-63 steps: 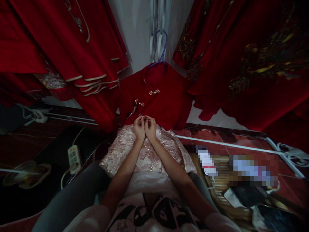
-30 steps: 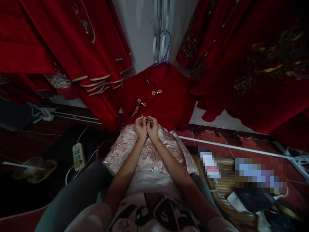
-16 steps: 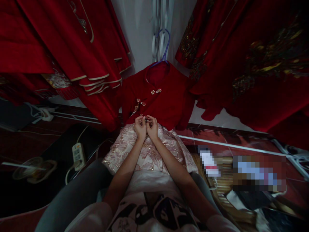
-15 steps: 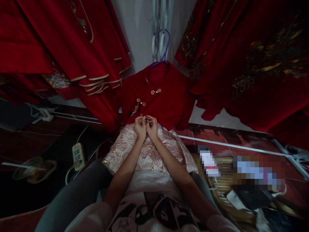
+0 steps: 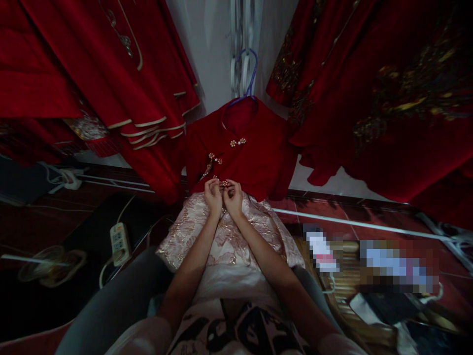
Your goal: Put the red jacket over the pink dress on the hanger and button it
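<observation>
A red top [image 5: 262, 153] hangs from a blue-purple hanger [image 5: 253, 79] in front of me, above a pale pink patterned skirt [image 5: 229, 236] spread over my lap. At the top's lower front, my left hand [image 5: 213, 199] and my right hand [image 5: 233, 198] are side by side, fingertips pinched at either end of a small flower-shaped clasp [image 5: 223, 184]. Part of that clasp is hidden by the fingers. Similar beaded flower clasps [image 5: 238, 142] sit near the collar, and others [image 5: 215, 159] lie along the slanted left side.
Red garments [image 5: 148, 74] hang at left, and embroidered ones [image 5: 399, 98] at right. A power strip [image 5: 120, 241] and a plastic cup [image 5: 40, 264] rest on a dark surface at left. On the right, a slatted bamboo stool [image 5: 345, 291] bears a blurred-out phone-like item. A white rack bar [image 5: 354, 223] runs low behind it.
My fingertips have spread slightly apart, so more of the flower clasp shows between them. The whole view has shifted slightly; the garments hang as before.
</observation>
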`<act>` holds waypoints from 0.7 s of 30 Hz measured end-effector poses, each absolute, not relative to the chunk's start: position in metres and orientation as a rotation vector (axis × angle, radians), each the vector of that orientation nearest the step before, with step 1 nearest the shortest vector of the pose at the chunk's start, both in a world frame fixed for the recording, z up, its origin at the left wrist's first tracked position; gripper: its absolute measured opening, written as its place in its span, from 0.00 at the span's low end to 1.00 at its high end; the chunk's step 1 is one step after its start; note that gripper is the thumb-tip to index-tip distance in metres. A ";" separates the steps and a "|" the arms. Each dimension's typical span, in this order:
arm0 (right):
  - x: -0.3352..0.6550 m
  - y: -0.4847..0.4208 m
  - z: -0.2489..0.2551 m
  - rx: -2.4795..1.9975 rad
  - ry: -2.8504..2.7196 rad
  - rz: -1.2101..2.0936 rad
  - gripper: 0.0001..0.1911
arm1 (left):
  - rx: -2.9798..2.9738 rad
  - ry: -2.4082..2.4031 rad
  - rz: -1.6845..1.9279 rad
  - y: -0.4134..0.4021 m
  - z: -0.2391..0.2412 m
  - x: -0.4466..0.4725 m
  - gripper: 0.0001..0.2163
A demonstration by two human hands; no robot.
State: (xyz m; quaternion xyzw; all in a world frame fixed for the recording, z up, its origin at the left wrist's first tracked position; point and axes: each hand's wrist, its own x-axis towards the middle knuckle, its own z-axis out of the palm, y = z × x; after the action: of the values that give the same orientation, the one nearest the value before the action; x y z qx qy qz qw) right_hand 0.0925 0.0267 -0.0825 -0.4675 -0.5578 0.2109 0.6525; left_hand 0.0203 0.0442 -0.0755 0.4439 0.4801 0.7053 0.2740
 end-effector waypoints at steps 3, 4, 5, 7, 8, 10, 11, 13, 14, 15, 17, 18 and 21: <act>0.091 0.027 -0.085 -1.069 -1.247 0.449 0.16 | 1.212 1.233 1.809 0.047 -0.067 0.016 0.09; 0.091 0.027 -0.086 -1.079 -1.227 0.437 0.15 | 1.253 1.214 1.741 0.049 -0.065 0.014 0.09; 0.091 0.027 -0.087 -1.091 -1.204 0.427 0.15 | 1.294 1.200 1.676 0.052 -0.062 0.013 0.10; 0.091 0.026 -0.088 -1.109 -1.169 0.418 0.13 | 1.349 1.210 1.601 0.060 -0.058 0.011 0.10; 0.091 0.026 -0.088 -1.110 -1.158 0.413 0.13 | 1.369 1.231 1.592 0.065 -0.055 0.011 0.10; 0.091 0.024 -0.088 -1.100 -1.144 0.394 0.12 | 1.391 1.261 1.599 0.076 -0.047 0.011 0.09; 0.091 0.023 -0.087 -1.092 -1.139 0.384 0.12 | 1.385 1.257 1.595 0.081 -0.042 0.011 0.09; 0.091 0.022 -0.086 -1.083 -1.136 0.380 0.13 | 1.297 1.191 1.582 0.091 -0.030 0.013 0.10; 0.091 0.022 -0.085 -1.080 -1.138 0.390 0.13 | 1.218 1.134 1.581 0.094 -0.023 0.014 0.10; 0.091 0.022 -0.085 -1.077 -1.141 0.405 0.13 | 1.134 1.072 1.588 0.097 -0.016 0.014 0.11; 0.091 0.023 -0.085 -1.061 -1.144 0.435 0.12 | 1.009 0.974 1.603 0.100 -0.003 0.014 0.13; 0.091 0.023 -0.086 -1.053 -1.142 0.442 0.12 | 0.975 0.947 1.603 0.101 0.001 0.014 0.13; 0.091 0.024 -0.087 -1.047 -1.125 0.453 0.11 | 0.887 0.937 1.577 0.098 0.006 0.013 0.13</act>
State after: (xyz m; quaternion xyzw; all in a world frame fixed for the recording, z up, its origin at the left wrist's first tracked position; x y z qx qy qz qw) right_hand 0.0906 0.0242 -0.0874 -0.4694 -0.5043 0.2032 0.6958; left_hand 0.0128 0.0981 0.0064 0.3705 0.3915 0.6590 0.5244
